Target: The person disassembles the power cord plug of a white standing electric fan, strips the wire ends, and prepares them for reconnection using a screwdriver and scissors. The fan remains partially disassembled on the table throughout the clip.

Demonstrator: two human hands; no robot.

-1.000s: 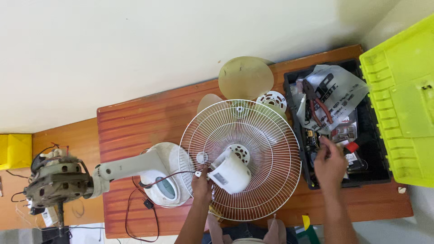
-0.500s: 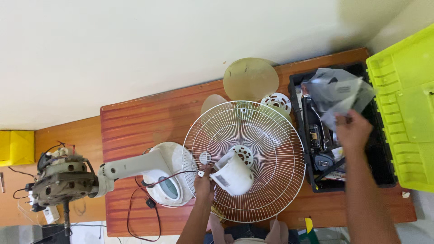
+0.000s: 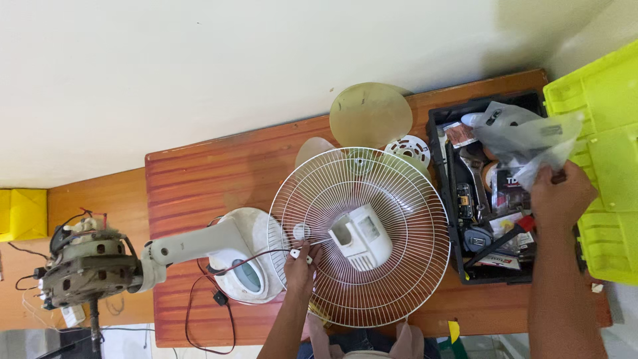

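A round white wire fan guard (image 3: 399, 266) lies flat on the wooden table (image 3: 199, 173), with a white plastic motor cover (image 3: 362, 238) on it. My left hand (image 3: 301, 264) rests on the guard's left side, fingers pinched on a small white part with a red wire. My right hand (image 3: 559, 198) is over the black toolbox (image 3: 444, 179) and grips a clear plastic bag (image 3: 525, 136), lifted above the tools. The fan's white base and neck (image 3: 226, 249) lie left of the guard. Its bare motor (image 3: 86, 269) hangs past the table's left end.
Pale yellow fan blades (image 3: 370, 114) and a small white disc (image 3: 408, 147) lie behind the guard. The toolbox's yellow lid (image 3: 601, 153) stands open at the right. A black cord (image 3: 219, 312) loops near the front edge. A yellow object (image 3: 23, 214) sits far left.
My right hand rose out of the toolbox and moved right, lifting the clear plastic bag. My left hand stayed on the guard's left side.
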